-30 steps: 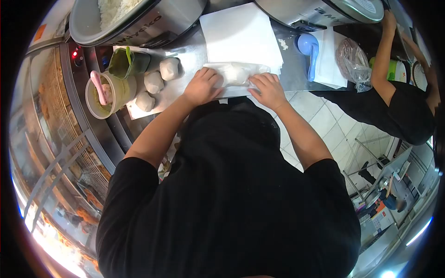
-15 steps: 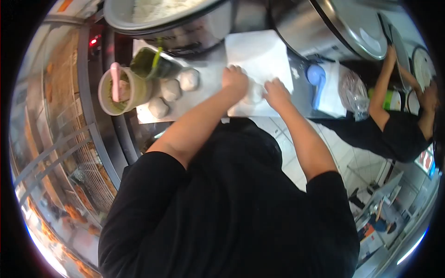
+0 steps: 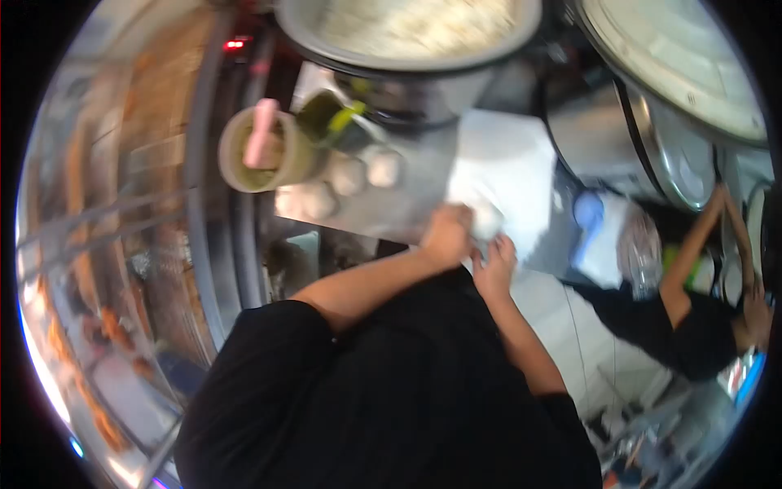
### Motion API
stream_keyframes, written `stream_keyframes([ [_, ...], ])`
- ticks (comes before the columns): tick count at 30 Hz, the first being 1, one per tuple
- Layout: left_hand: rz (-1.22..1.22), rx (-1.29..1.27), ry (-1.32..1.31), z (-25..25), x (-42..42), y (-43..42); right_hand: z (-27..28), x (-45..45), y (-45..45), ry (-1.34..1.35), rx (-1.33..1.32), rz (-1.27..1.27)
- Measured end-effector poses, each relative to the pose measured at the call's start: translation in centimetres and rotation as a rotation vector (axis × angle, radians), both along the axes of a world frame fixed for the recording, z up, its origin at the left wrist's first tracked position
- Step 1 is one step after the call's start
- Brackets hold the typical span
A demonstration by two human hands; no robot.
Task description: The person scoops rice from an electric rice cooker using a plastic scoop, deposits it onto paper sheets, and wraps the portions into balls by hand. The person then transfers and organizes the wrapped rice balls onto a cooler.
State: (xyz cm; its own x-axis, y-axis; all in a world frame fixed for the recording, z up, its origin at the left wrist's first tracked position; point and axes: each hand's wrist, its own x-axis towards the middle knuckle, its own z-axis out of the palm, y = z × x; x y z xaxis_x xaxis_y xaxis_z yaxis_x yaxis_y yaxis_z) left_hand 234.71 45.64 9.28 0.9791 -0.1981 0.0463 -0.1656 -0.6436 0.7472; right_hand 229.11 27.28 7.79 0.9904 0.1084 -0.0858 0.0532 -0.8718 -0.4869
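Observation:
A white rice ball (image 3: 487, 220) is between my hands at the near edge of a white sheet (image 3: 517, 163). My left hand (image 3: 448, 236) curls against its left side. My right hand (image 3: 494, 265) cups it from below and the right, thumb and fingers bent round its lower edge; motion blur softens the fingertips. To the left, several more rice balls (image 3: 383, 167) sit in a slanting row on the metal worktop (image 3: 415, 191).
A large pot of rice (image 3: 407, 61) stands behind the worktop. Left are a tub (image 3: 236, 151) with a pink-handled utensil (image 3: 261, 134) and a dark green container (image 3: 319, 114). Right are a blue scoop (image 3: 588, 213), a plastic bag (image 3: 641, 248), a steel cooker (image 3: 603, 134) and a co-worker (image 3: 692, 318).
The camera view has turned, shifting the worktop in the picture. My hands have come closer together and nearer to my body, with the rice ball between them at the sheet's near edge.

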Motion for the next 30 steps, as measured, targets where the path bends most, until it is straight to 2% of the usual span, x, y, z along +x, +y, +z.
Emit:
stream_keyframes([
  [1,0.051,-0.076,0.001,0.3,-0.2,-1.1,-0.2,0.3,-0.1,0.025,-0.024,0.038],
  [2,0.043,-0.169,0.102,-1.7,-0.2,-2.3,0.0,0.3,-0.7,0.046,-0.062,0.072],
  [4,0.056,-0.035,0.526,1.0,1.1,-4.0,-0.2,1.2,-1.7,0.049,-0.025,0.143],
  [5,0.083,-0.026,0.525,0.5,1.2,-4.5,0.0,1.5,-2.0,-0.003,0.056,0.166],
  [6,0.152,0.001,0.547,1.7,1.3,-5.1,-1.3,1.5,-1.9,0.104,0.313,0.013],
  [8,0.247,0.076,0.514,-1.0,1.0,-6.7,0.6,2.7,-2.4,0.278,0.139,0.144],
  [10,0.357,0.048,0.510,-1.0,1.1,-7.2,-1.4,3.1,-3.9,0.212,0.163,0.217],
  [11,0.400,0.003,0.528,0.0,0.9,-7.1,-1.1,4.0,-4.4,0.363,0.245,0.188],
  [13,0.433,-0.031,0.523,0.9,1.7,-6.4,-0.1,5.2,-5.8,0.371,0.352,0.252],
  [14,0.498,-0.326,0.618,2.0,1.6,-6.1,0.3,6.0,-6.2,0.351,0.352,0.284],
  [15,0.550,-0.632,0.710,3.0,1.3,-6.1,1.7,5.9,-6.6,0.264,0.486,0.288],
  [16,0.546,-1.000,0.726,4.5,1.1,-6.1,3.3,5.4,-7.2,0.186,0.620,0.286],
  [17,0.466,-1.242,0.743,6.1,0.7,-5.7,4.8,5.1,-7.3,0.190,0.619,0.307],
  [19,0.367,-1.443,0.714,8.5,0.8,-4.9,9.2,5.6,-5.8,0.010,0.659,0.418],
  [21,0.176,-1.521,0.607,10.1,0.9,-3.5,13.1,5.7,-4.2,-0.021,0.694,0.474],
  [23,0.165,-1.502,0.547,11.8,0.4,-2.8,15.4,5.7,-2.7,0.062,0.889,0.527],
  [25,0.280,-1.380,0.462,14.1,-0.4,-2.7,14.3,5.7,-1.4,0.083,0.990,0.510],
  [27,0.345,-1.368,0.400,14.9,-0.7,-2.5,13.9,5.8,-0.3,0.246,1.307,0.501],
  [29,0.259,-1.324,0.387,14.4,-0.8,-1.7,12.4,7.2,-0.5,0.307,1.360,0.450],
  [30,0.311,-1.223,0.404,12.7,-0.8,-1.4,10.5,9.0,-1.7,0.462,1.225,0.525],
])
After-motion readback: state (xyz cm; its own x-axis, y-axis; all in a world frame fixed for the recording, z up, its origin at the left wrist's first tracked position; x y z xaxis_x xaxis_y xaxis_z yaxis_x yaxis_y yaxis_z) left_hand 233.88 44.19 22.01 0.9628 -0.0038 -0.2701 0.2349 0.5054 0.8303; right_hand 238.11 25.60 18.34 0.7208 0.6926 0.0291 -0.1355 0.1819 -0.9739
